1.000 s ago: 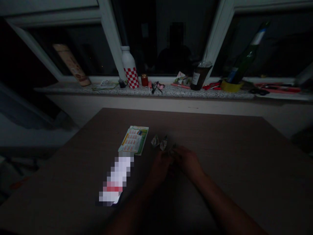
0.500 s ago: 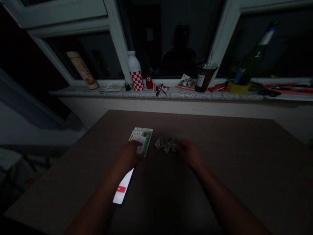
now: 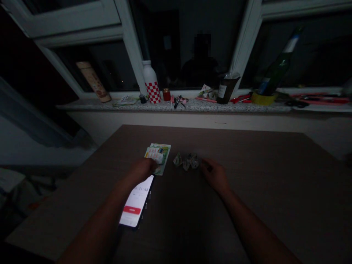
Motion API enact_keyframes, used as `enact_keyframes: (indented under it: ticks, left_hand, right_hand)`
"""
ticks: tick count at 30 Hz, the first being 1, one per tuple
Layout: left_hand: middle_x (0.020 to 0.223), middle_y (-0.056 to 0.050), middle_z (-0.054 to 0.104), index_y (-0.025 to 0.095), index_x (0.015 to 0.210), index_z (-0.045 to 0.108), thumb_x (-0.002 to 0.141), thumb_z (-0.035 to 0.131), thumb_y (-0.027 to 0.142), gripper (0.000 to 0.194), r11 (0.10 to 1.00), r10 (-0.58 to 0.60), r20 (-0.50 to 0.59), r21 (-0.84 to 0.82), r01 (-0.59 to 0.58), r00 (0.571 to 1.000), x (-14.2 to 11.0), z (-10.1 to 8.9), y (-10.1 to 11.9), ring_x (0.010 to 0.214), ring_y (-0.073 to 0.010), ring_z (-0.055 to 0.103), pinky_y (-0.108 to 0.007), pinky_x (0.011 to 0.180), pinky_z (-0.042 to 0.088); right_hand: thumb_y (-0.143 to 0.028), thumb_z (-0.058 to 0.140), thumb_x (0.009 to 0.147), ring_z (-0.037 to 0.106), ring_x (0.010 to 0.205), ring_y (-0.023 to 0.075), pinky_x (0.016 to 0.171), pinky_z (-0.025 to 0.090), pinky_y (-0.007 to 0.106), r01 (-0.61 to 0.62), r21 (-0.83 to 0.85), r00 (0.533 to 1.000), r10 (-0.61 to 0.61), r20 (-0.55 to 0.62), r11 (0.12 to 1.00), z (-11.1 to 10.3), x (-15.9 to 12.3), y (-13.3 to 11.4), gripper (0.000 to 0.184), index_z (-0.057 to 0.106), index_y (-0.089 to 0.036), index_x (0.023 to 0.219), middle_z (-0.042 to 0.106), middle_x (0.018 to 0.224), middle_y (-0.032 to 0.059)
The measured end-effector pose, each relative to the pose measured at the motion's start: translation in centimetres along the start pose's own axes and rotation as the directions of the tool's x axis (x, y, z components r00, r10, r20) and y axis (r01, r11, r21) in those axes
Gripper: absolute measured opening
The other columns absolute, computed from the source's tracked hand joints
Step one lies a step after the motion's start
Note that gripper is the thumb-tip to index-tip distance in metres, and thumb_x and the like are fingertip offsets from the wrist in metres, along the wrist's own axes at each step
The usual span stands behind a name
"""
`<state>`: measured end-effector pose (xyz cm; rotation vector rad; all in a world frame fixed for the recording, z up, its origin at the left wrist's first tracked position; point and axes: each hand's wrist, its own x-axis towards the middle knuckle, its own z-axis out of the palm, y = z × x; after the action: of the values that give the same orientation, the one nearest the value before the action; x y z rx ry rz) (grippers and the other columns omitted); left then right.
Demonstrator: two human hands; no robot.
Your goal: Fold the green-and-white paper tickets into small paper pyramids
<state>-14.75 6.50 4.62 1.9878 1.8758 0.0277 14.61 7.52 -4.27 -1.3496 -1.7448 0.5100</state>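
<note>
In the dim light my left hand point(image 3: 143, 169) pinches the near edge of the top sheet of a small stack of printed paper squares point(image 3: 160, 152) and lifts it slightly. Three small folded paper pieces point(image 3: 187, 161) sit in a row on the brown table point(image 3: 261, 176), just right of the stack. My right hand point(image 3: 215, 175) rests on the table beside the rightmost piece with its fingers loosely spread, and it holds nothing.
A lit phone point(image 3: 136, 202) lies under my left forearm. The windowsill point(image 3: 192, 106) behind the table carries a red-checked white bottle point(image 3: 150, 82), a dark jar point(image 3: 226, 87), a leaning green bottle point(image 3: 276, 66), a yellow tape roll point(image 3: 261, 98), pens and scissors.
My hands have parted. The left hand moved left onto the paper stack and took its top sheet. The right hand set a third folded piece beside the other two and let go.
</note>
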Motion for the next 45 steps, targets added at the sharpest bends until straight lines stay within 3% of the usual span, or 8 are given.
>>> enact_keyframes:
  ticks: [14,18,21,27,33,36,40,45]
  left_hand:
    - [0.068,-0.003,0.07,0.018,0.065,0.068,0.075,0.062,0.039,0.025,0.989,0.038,-0.277,-0.125,-0.075,0.96,-0.3,0.2,0.0,0.063,-0.019,0.063,-0.025,0.057,0.041]
    - [0.104,-0.006,0.07,0.02,0.086,0.065,0.085,0.052,0.041,0.025,0.981,-0.003,-0.515,-0.168,-0.098,0.857,-2.8,-0.7,2.2,0.093,-0.0207,0.065,-0.029,0.079,0.046]
    - [0.1,-0.004,0.071,0.021,0.076,0.062,0.081,0.059,0.034,0.014,0.905,0.141,-0.679,-0.207,-0.372,0.72,-5.3,-0.6,5.5,0.094,-0.0192,0.066,-0.03,0.085,0.047]
    - [0.095,-0.003,0.071,0.021,0.092,0.066,0.082,0.061,0.032,0.016,0.714,0.258,-0.35,-0.558,-0.422,0.9,-7.6,2.3,11.7,0.088,-0.019,0.066,-0.029,0.077,0.049]
    - [0.077,-0.002,0.066,0.017,0.083,0.06,0.081,0.06,0.033,0.017,0.497,0.274,-0.173,-0.817,-0.293,0.946,-5.8,5.5,14.4,0.071,-0.0156,0.062,-0.024,0.061,0.046]
    - [0.079,-0.002,0.064,0.017,0.086,0.057,0.077,0.065,0.032,0.019,0.462,0.194,-0.239,-0.833,-0.304,0.951,-5.1,6.3,14.7,0.074,-0.0156,0.061,-0.025,0.065,0.047]
    - [0.083,-0.002,0.06,0.018,0.095,0.058,0.07,0.072,0.033,0.033,0.584,0.061,-0.396,-0.73,-0.354,0.916,-4.5,7.3,13.9,0.07,-0.0148,0.056,-0.025,0.062,0.044]
    - [0.084,-0.005,0.066,0.015,0.092,0.062,0.07,0.07,0.036,0.031,0.404,0.123,-0.215,-0.881,-0.247,0.969,-3.3,8.9,13.1,0.077,-0.019,0.062,-0.028,0.068,0.047]
  right_hand:
    - [-0.03,0.056,0.08,0.066,0.071,0.0207,0.069,0.052,0.035,-0.039,0.117,0.998,0.045,-0.051,0.992,0.1,-0.2,0.2,0.029,0.069,-0.017,0.103,0.073,0.092,0.0088]
    - [-0.033,0.054,0.084,0.066,0.078,0.0225,0.072,0.053,0.036,-0.05,0.174,0.994,0.066,-0.084,0.984,-1.2,-1.5,-1.4,0.028,0.068,-0.016,0.101,0.071,0.093,0.0106]
    - [-0.033,0.058,0.084,0.066,0.088,0.0214,0.079,0.053,0.035,-0.02,0.231,0.999,0.031,-0.042,0.973,-2.3,-3.4,-3.4,0.026,0.066,-0.02,0.105,0.07,0.1,0.0082]
    - [-0.029,0.073,0.074,0.055,0.117,0.0268,0.098,0.044,0.043,-0.108,0.599,0.987,0.015,0.158,0.793,-3.8,-6.7,-6.0,0.067,0.044,-0.029,0.135,0.054,0.134,0.0086]
    - [-0.029,0.072,0.077,0.065,0.102,0.0229,0.083,0.053,0.033,-0.276,0.84,0.96,0.082,0.269,0.467,-4.0,-7.4,-5.0,0.042,0.058,-0.025,0.116,0.069,0.114,0.0071]
    - [-0.028,0.072,0.077,0.07,0.087,0.019,0.075,0.054,0.028,-0.31,0.845,0.951,0.155,0.269,0.436,-4.2,-7.7,-4.4,0.032,0.061,-0.023,0.107,0.073,0.101,0.0052]
    - [-0.031,0.075,0.074,0.071,0.081,0.0192,0.074,0.055,0.03,-0.337,0.838,0.938,0.234,0.258,0.428,-4.6,-7.7,-4.1,0.035,0.061,-0.021,0.105,0.075,0.097,0.0056]
    - [-0.034,0.076,0.071,0.071,0.086,0.0218,0.077,0.055,0.033,-0.344,0.804,0.935,0.258,0.245,0.484,-4.2,-7.2,-4.0,0.04,0.061,-0.02,0.105,0.075,0.099,0.0069]
